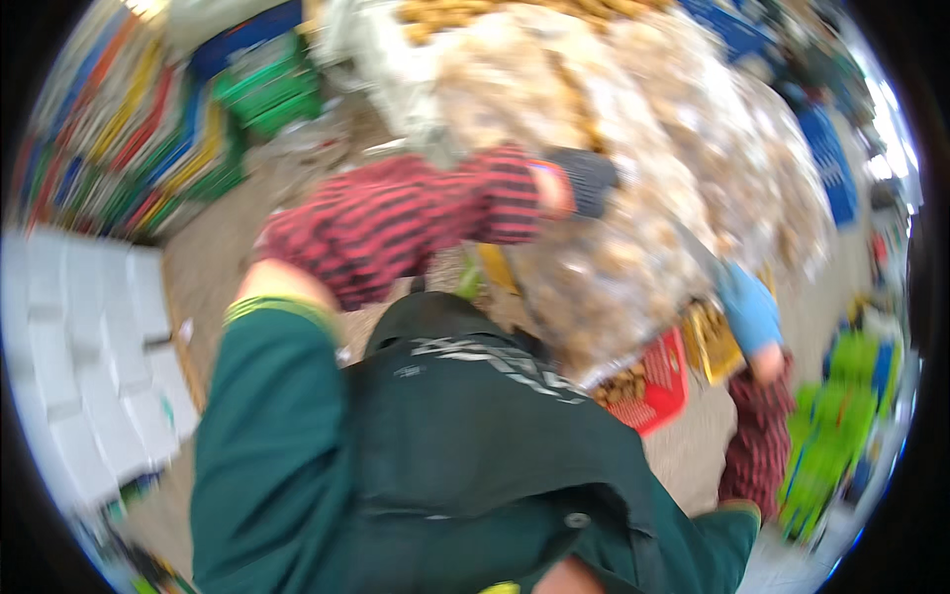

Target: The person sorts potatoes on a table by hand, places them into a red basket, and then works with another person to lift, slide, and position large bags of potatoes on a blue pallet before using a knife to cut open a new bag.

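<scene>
My left hand, in a dark grey knit glove, lies against a large clear plastic bag full of lumpy light-brown pieces. Blur hides how its fingers are set. To the right of this bag is my right hand in a blue glove. A flat grey blade-like tool runs from its fingers towards the bag. More filled clear bags lie beyond, side by side. Under the near bag's lower edge stands a red plastic basket with small brown pieces in it.
A yellow container with brown pieces stands beside the red basket. Loose brown produce lies at the far edge. Green crates and stacked coloured crates stand at upper left, white boxes at left, bright green crates at right.
</scene>
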`<state>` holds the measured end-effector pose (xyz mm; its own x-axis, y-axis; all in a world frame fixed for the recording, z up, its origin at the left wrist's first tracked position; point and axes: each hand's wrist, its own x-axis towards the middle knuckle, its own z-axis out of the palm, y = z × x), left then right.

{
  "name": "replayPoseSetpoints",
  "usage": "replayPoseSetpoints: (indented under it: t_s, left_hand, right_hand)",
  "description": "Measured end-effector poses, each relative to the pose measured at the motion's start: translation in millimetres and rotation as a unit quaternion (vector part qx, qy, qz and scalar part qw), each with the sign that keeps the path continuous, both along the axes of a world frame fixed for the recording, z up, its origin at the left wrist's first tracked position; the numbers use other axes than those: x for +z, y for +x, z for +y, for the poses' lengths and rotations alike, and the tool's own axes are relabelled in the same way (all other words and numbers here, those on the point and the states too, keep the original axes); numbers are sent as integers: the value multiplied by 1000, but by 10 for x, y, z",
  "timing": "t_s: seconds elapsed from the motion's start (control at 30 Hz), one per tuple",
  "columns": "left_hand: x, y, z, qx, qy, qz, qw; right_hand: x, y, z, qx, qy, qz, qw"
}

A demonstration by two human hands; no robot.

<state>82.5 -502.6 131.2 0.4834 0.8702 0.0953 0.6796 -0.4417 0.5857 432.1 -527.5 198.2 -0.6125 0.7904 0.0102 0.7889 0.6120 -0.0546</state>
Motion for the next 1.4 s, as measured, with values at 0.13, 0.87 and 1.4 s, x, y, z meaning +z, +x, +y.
replayPoseSetpoints:
  t_s: [0.13,0.87,1.4]
  left_hand:
    - [326,-53,-223,-1,-25,133,991]
    - [139,212,-465,-73,29,139,987]
    - [26,143,-948,-13,5,101,995]
  right_hand:
    - [49,-720,-95,-67,-39,-21,997]
    - [79,-574,-420,-72,-102,-22,992]
    - [118,-276,-938,-79,-53,-55,994]
